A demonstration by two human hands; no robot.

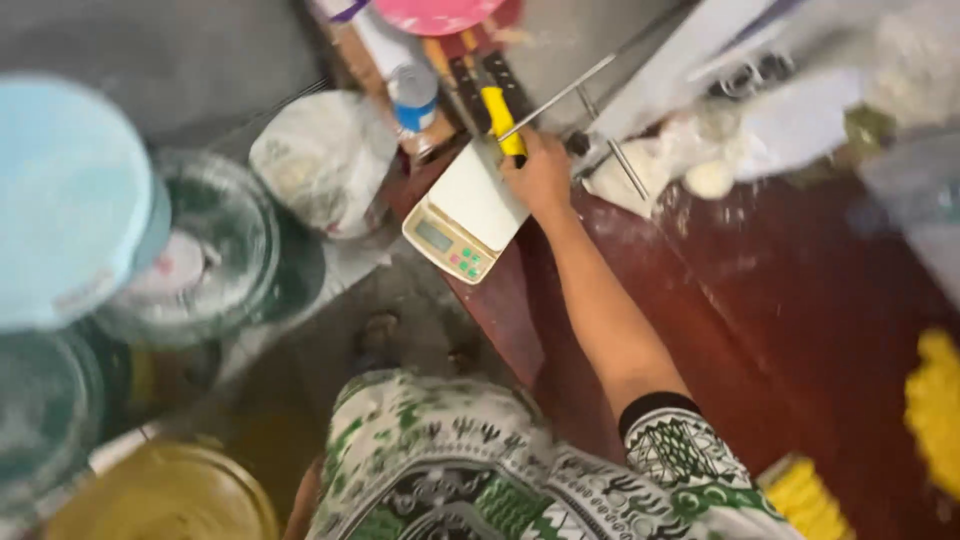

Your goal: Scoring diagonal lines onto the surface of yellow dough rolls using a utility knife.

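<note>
Fingers of the right hand [540, 175] curl around the yellow plastic handle of a tool with a thin steel rod [503, 118], gripping it just beyond the far edge of the flat white kitchen scale [466, 213]. White dough lumps [680, 165] lie to the scale's right on the dark red wooden table [760, 320]. The left hand is out of view.

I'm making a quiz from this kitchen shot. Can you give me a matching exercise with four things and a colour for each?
Things:
1. tool handle in the hand
2. scale
3. lid
4. table

Colours:
A. light blue
B. dark red-brown
C. yellow
D. cream-white

Pairs: 1-C, 2-D, 3-A, 4-B
</note>
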